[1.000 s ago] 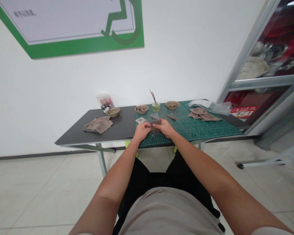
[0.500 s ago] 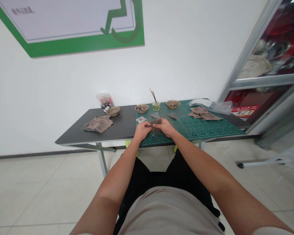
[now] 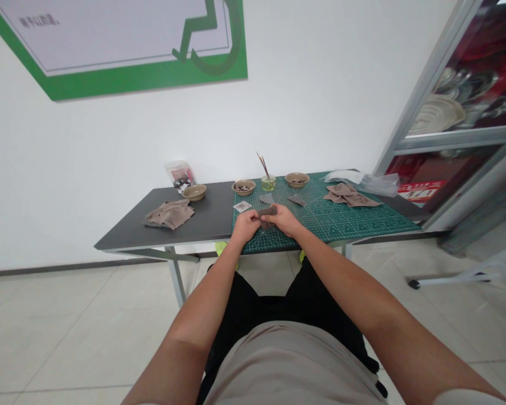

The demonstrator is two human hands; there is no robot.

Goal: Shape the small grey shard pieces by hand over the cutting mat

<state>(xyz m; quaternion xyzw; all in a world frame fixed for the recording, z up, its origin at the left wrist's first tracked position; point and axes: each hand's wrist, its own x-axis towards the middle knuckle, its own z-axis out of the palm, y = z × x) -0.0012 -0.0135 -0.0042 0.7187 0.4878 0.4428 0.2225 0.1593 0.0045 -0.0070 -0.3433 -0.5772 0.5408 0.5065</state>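
Note:
Between my hands, just above the front of the green cutting mat (image 3: 341, 222), is a small piece of brown cloth (image 3: 268, 212). My left hand (image 3: 246, 225) pinches its left edge. My right hand (image 3: 285, 220) grips the right side, thumb across the front. Fingers hide part of the cloth. A white square with a grey pattern (image 3: 242, 206) lies on the mat beyond my left hand. Two small flat grey pieces rest beyond the cloth, one a rounded piece (image 3: 267, 198) and the other a darker triangular piece (image 3: 296, 199).
Along the back stand a bowl of small pieces (image 3: 243, 187), a glass jar with thin sticks (image 3: 269, 183) and another bowl (image 3: 297, 180). At left are a bowl (image 3: 194, 193), a clear bag (image 3: 180, 174) and brown cloth (image 3: 170, 215). More cloth (image 3: 349, 195) and plastic (image 3: 379, 184) lie right.
The brown cloth between my hands has shifted slightly, its top edge now showing a little differently. Both hands keep nearly the same place and grip.

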